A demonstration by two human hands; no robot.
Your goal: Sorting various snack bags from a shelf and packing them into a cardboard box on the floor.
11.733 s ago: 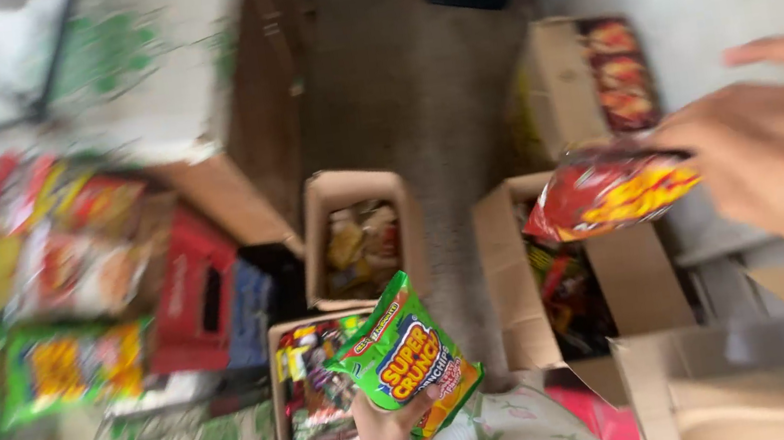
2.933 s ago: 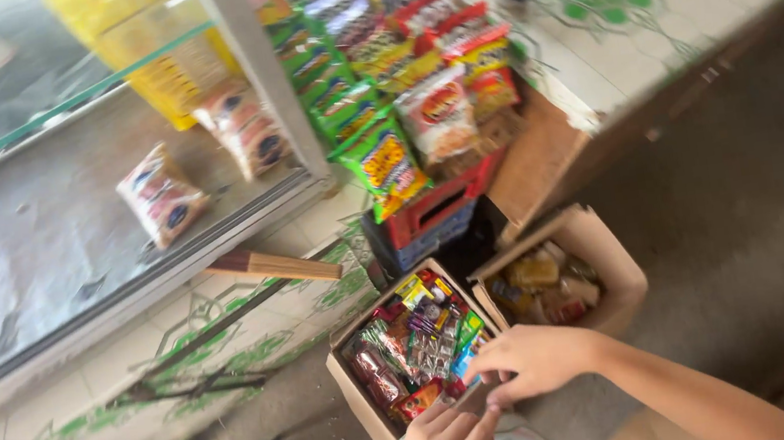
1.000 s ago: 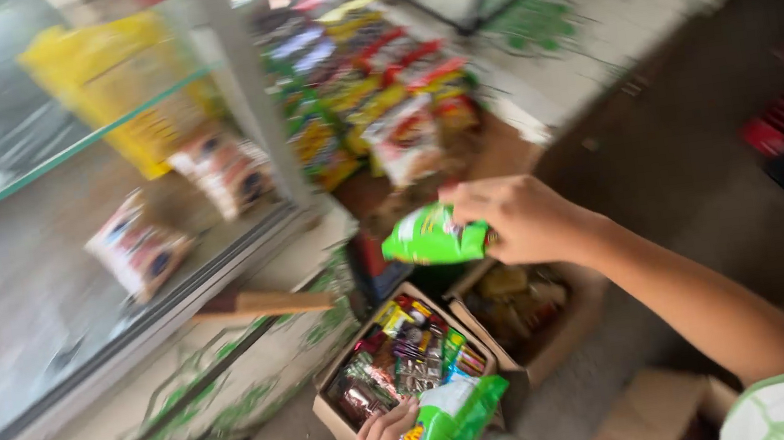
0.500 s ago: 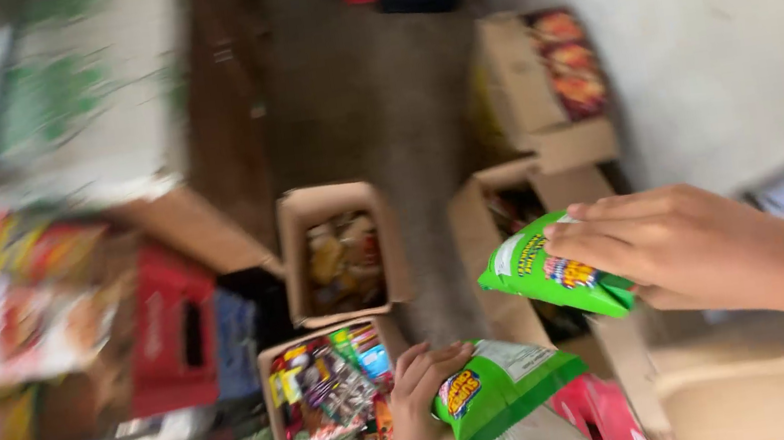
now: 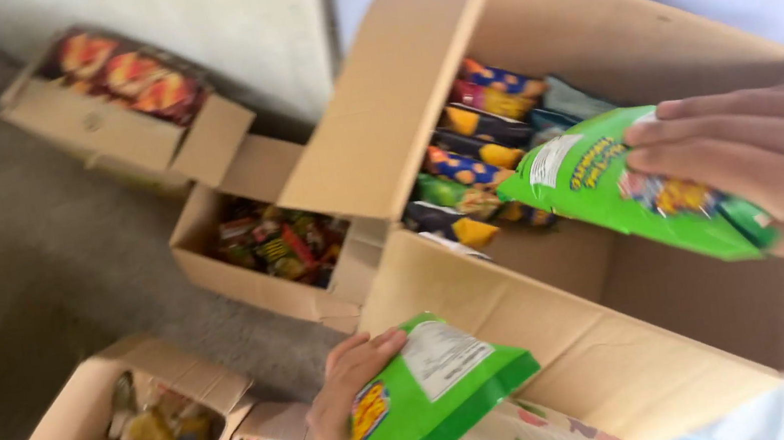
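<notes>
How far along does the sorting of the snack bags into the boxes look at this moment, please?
Done: a row of snack packets already stands in the big box. In hand: the right hand holds a green bag over that box, and the left hand holds a second green bag beside it. Left: both bags are not yet in, and much of the box floor is bare.

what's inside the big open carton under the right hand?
The big carton holds a row of snack bags, yellow, blue and red, along its far side. The right hand and its green bag cover the right part; the bottom there is hidden.
</notes>
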